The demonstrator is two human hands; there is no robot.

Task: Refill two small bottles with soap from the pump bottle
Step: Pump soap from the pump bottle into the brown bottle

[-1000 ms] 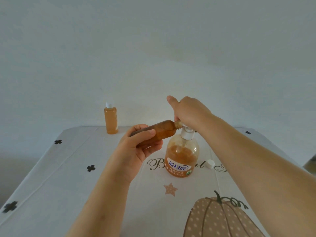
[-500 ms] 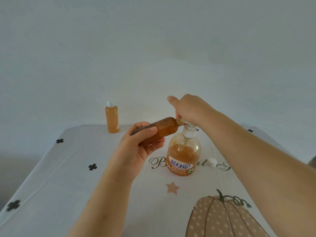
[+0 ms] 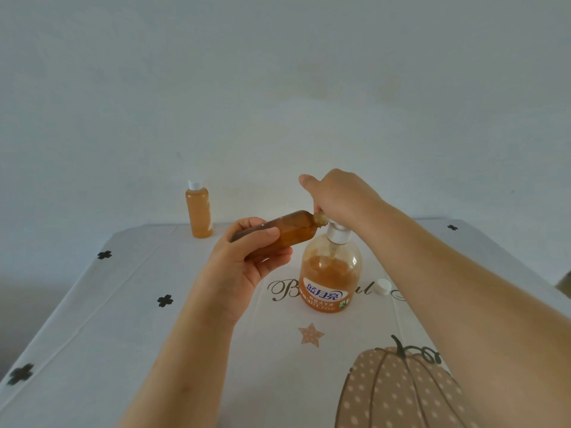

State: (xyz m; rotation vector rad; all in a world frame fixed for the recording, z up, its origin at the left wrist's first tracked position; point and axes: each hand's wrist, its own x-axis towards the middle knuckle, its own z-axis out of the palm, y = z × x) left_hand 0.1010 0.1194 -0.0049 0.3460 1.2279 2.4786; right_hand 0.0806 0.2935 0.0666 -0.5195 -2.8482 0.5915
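The pump bottle (image 3: 329, 273) of orange soap stands mid-table, about half full. My right hand (image 3: 338, 196) covers its pump head from above, fingers curled round it, thumb sticking out left. My left hand (image 3: 247, 261) grips a small open bottle (image 3: 293, 228) tilted almost flat, its mouth held against the pump's spout. That bottle holds orange soap. A second small bottle (image 3: 198, 211), full and closed with a white cap, stands upright at the table's back left. A loose white cap (image 3: 383, 287) lies to the right of the pump bottle.
The table wears a white cloth (image 3: 123, 319) printed with black clovers, a star and a pumpkin. A plain wall rises just behind the table's far edge.
The pump collar sits a little higher than a second ago, and my right hand has risen slightly with it. The small bottle stays at the spout.
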